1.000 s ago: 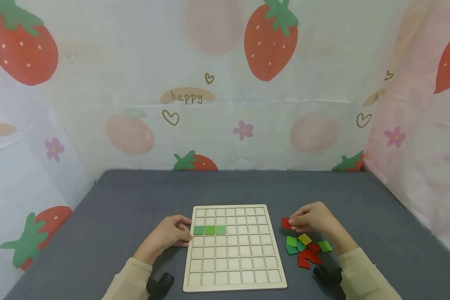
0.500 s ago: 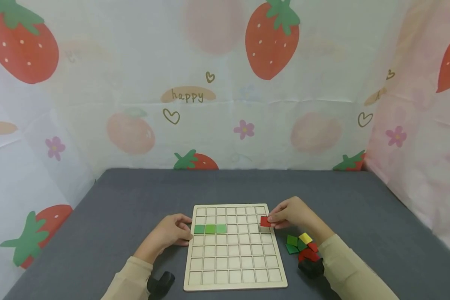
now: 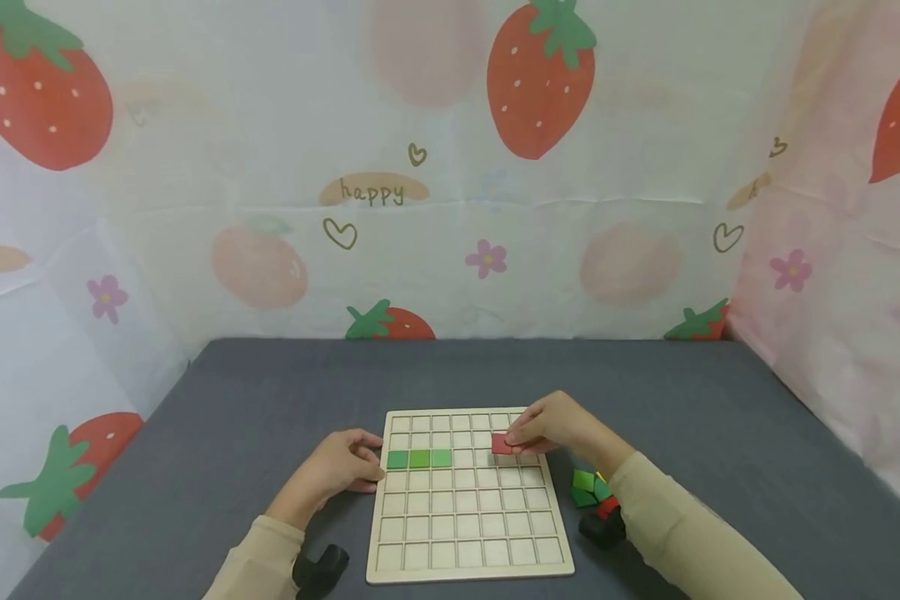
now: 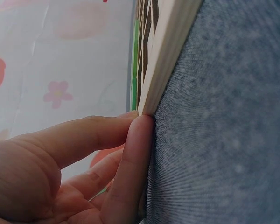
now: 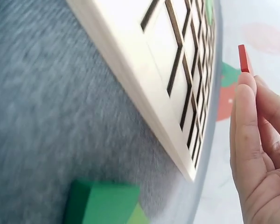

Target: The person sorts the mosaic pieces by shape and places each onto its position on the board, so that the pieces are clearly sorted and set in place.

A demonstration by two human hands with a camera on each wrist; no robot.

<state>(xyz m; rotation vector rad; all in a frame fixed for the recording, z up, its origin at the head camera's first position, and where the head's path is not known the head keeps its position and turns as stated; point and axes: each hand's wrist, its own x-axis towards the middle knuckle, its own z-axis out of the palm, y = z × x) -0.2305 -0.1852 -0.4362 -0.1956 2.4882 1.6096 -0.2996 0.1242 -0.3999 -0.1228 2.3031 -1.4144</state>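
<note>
A pale wooden grid board (image 3: 468, 577) lies on the grey table. Three green tiles (image 3: 419, 459) fill cells at the left of its third row from the back. At the board's left edge rests my left hand (image 3: 342, 462); in the left wrist view its bent thumb and finger (image 4: 139, 140) hold the rim. My right hand (image 3: 551, 425) is above the board's back right part, pinching a red square tile (image 3: 501, 444) between thumb and fingertips. In the right wrist view the red tile (image 5: 244, 59) is seen nearly edge-on, raised clear of the grid.
Right of the board lies a small pile of loose tiles, with green tiles (image 3: 583, 482) and a red tile (image 3: 607, 507) showing; the right forearm hides part of it. Black wrist straps (image 3: 321, 571) hang near the table. A strawberry-print curtain (image 3: 450, 167) encloses the back and sides.
My right hand has carried the red tile leftward from beside the tile pile to over the board. My left hand has stayed at the board's left edge.
</note>
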